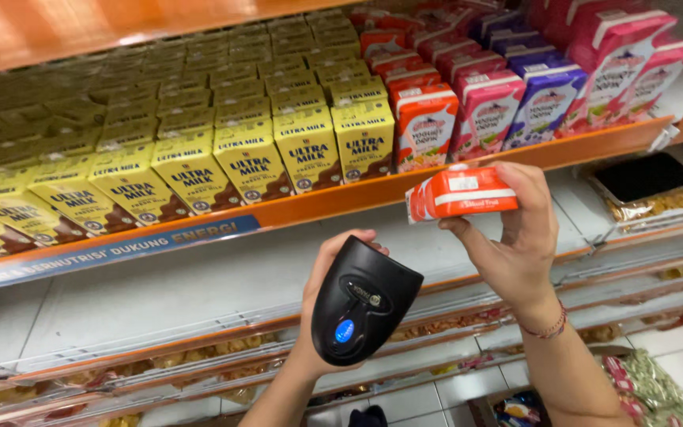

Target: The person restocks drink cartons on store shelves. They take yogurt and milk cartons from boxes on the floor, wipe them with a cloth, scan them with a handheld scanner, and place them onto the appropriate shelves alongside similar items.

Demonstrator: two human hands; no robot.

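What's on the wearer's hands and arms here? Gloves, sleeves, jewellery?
Both hands are bare, no gloves. The left hand and its forearm show no sleeve, watch or ring in view. The right hand has a thin red beaded bracelet at the wrist; its forearm is also unsleeved. No rings visible on the fingers.

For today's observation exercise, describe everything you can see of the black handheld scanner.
The black handheld scanner is a rounded, glossy plastic device with a small round emblem above a blue oval button on its back. It is tilted, its wide head up and to the right, toward the orange carton held by the right hand. The left hand grips it from behind, in front of a white shelf.
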